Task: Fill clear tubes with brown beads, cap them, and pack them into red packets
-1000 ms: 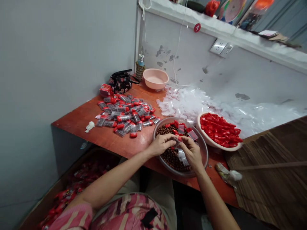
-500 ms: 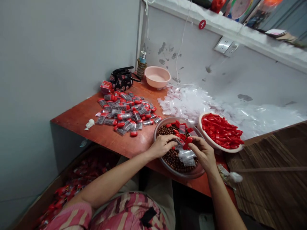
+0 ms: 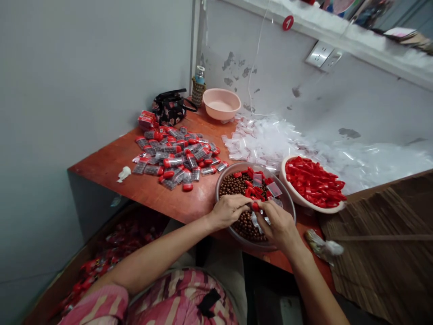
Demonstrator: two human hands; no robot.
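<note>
Over a wide bowl [image 3: 292, 212] of round brown beads [image 3: 233, 186], my two hands meet. My left hand [image 3: 229, 211] is closed on a small clear plastic case, mostly hidden by the fingers. A red cap [image 3: 255, 206] is pinched by my right hand [image 3: 278, 223] and sits against the end of that case; how far it is on cannot be made out. Loose red caps [image 3: 253, 193] and clear empty cases [image 3: 274, 189] lie on the beads around my hands.
A pale basin [image 3: 338, 210] heaped with red caps [image 3: 313, 180] stands right of the bowl. Behind spreads a pile of clear cases [image 3: 264, 140]. Filled, capped cases [image 3: 176, 155] lie left, near a black bag [image 3: 169, 108], a bottle [image 3: 200, 75] and a pink basin [image 3: 221, 115].
My hands have come closer together, bringing the red cap to the end of the case. The right hand has moved left and turned over the cap. The view has shifted slightly.
</note>
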